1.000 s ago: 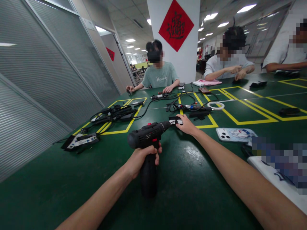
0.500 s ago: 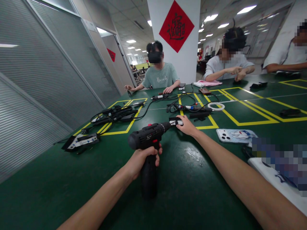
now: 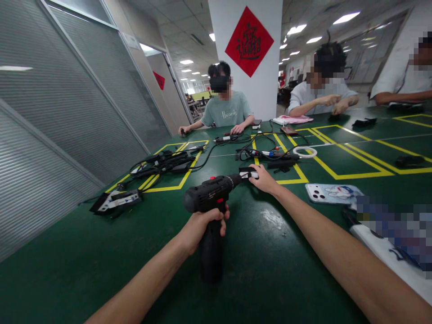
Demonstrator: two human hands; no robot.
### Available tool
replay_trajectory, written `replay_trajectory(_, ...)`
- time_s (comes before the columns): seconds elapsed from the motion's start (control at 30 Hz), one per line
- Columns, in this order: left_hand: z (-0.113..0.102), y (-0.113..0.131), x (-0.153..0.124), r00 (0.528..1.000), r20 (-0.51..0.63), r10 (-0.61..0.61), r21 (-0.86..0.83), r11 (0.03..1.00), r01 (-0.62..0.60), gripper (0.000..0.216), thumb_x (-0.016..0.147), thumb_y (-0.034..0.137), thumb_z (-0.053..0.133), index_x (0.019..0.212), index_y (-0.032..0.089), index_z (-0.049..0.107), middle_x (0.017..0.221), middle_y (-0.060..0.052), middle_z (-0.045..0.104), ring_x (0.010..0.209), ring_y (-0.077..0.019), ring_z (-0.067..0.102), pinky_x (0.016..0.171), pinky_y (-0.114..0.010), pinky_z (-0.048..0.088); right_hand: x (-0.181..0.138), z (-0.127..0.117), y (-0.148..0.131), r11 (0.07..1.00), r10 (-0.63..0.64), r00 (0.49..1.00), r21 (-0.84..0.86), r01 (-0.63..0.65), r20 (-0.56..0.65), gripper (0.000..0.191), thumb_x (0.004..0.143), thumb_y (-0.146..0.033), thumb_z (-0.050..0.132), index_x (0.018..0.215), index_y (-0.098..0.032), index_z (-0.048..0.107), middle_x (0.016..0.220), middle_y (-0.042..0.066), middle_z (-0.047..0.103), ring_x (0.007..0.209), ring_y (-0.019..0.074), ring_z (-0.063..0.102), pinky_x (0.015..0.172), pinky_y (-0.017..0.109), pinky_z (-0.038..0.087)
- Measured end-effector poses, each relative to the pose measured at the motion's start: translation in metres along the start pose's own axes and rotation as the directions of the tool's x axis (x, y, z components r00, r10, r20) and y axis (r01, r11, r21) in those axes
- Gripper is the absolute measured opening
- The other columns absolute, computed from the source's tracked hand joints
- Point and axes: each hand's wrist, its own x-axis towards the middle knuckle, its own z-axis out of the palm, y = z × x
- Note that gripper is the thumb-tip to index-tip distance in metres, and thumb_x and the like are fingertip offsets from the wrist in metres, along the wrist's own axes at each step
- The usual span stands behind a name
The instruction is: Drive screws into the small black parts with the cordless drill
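Note:
My left hand (image 3: pixel 205 227) is wrapped around the grip of a black cordless drill (image 3: pixel 211 193), which has small red parts. The drill lies level and its chuck points to the right, away from me. At the chuck's front is a small black-and-white block (image 3: pixel 248 173). My right hand (image 3: pixel 263 178) is closed on the right end of this block, holding it at the table. Whether the drill's bit touches the block I cannot tell, since that spot is too small to make out.
On the green table (image 3: pixel 162 270), black cables (image 3: pixel 165 163) lie in a heap at the left, near a black-and-white strip piece (image 3: pixel 118 200). A white ring (image 3: pixel 305 152) and black tools sit beyond my right hand. A phone (image 3: pixel 332 192) lies at right. People sit across the table.
My hands, the drill and the block hold almost the same pose. Across the table, the person in green has lowered a hand onto the table, closed around a small dark thing.

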Motion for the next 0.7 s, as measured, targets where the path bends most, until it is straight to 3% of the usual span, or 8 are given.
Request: replay_trajectory(0.7,0.0021,-0.0002,-0.0014,1.0,-0.02,-0.012,-0.034,0.999,0.011,0.019,0.074,0.018,0.052,0.092,0.013,0.055,0.08,-0.002,0.053,0.051,-0.0101,0.053,0.053,-0.026,0.041,-0.0017,0.0006,-0.0007,1.0,0.013,1.0,-0.004,-0.013,0.012,0.049,0.073,-0.024,0.055,0.122,-0.023,0.047,0.108,0.007,0.044,0.098,0.0192,0.052,0.097,0.036,0.038)
